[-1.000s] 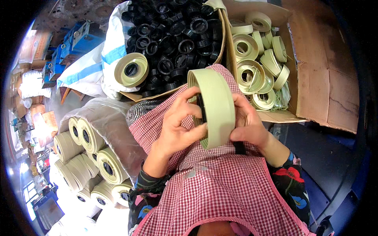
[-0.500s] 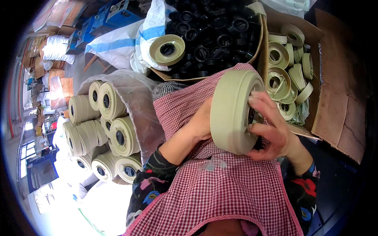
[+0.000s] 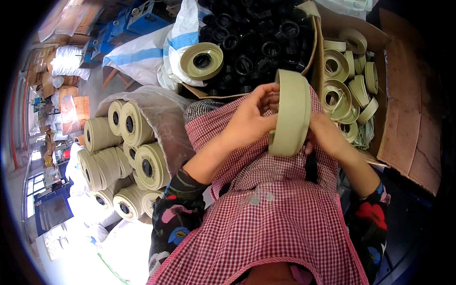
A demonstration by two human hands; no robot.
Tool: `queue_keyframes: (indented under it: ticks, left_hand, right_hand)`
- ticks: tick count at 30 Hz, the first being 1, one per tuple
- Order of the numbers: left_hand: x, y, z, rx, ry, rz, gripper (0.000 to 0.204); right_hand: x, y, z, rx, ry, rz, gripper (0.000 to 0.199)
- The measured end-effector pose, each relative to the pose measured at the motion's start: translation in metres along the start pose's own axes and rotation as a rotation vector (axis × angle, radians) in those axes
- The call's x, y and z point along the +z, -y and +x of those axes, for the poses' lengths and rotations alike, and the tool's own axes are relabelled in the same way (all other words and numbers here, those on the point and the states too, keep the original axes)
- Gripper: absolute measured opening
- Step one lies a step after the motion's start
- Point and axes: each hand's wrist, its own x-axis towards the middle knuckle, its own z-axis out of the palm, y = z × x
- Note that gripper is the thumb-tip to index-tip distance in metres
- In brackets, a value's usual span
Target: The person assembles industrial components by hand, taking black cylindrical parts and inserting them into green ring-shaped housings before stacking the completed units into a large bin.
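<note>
Over my lap I hold a round beige plastic part [image 3: 294,114], shaped like a thick wheel and seen nearly edge-on. My left hand [image 3: 254,116] grips it from the left, its fingers reaching into the hollow of that face. On the opposite side my right hand [image 3: 327,135] is closed against it, with curled fingers partly out of sight. What lies at the part's centre is hidden. Just beyond, a box holds many black round plastic caps [image 3: 243,65]. One beige dish-shaped part [image 3: 219,59] with a black centre rests at the box's left edge.
To the left, a clear plastic bag [image 3: 173,121] surrounds stacked beige wheels [image 3: 151,166] with black centres. On the right stands a cardboard box [image 3: 408,104] of loose beige rings [image 3: 336,97]. A white sack with a blue stripe [image 3: 137,57] and blue machines [image 3: 147,19] lie farther back.
The beige part has turned edge-on and shifted slightly up. My left hand has come up onto its left face. My right fingers have left the centre of the right face and curled in lower.
</note>
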Motion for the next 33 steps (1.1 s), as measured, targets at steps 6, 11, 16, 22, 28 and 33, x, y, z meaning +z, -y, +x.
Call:
queue_keyframes:
  ticks: [6, 11, 16, 22, 28, 33]
  left_hand:
    - [0.005, 0.002, 0.006, 0.288, -0.054, 0.348, 0.059]
    - [-0.003, -0.006, 0.007, 0.406, 0.141, 0.686, 0.056]
    - [-0.011, -0.015, 0.012, 0.346, 0.25, 0.57, 0.055]
    - [-0.032, -0.029, 0.024, 0.324, 0.185, 0.366, 0.053]
    - [-0.153, -0.004, 0.094, 0.288, -0.335, 1.098, 0.057]
    - [-0.266, 0.073, 0.139, -0.02, -0.32, 1.477, 0.061]
  right_hand:
    - [0.024, -0.013, 0.016, -0.426, -0.323, 0.21, 0.041]
    - [0.024, -0.043, 0.022, -0.2, -0.141, 0.844, 0.038]
    - [0.02, -0.012, 0.022, 0.027, -0.05, 0.989, 0.04]
    - [-0.019, -0.025, 0.027, 0.097, 0.278, 0.641, 0.045]
    - [-0.127, -0.074, 0.07, -0.166, -0.862, 0.058, 0.033]
    - [-0.257, -0.23, 0.09, 0.183, -1.158, -0.503, 0.06]
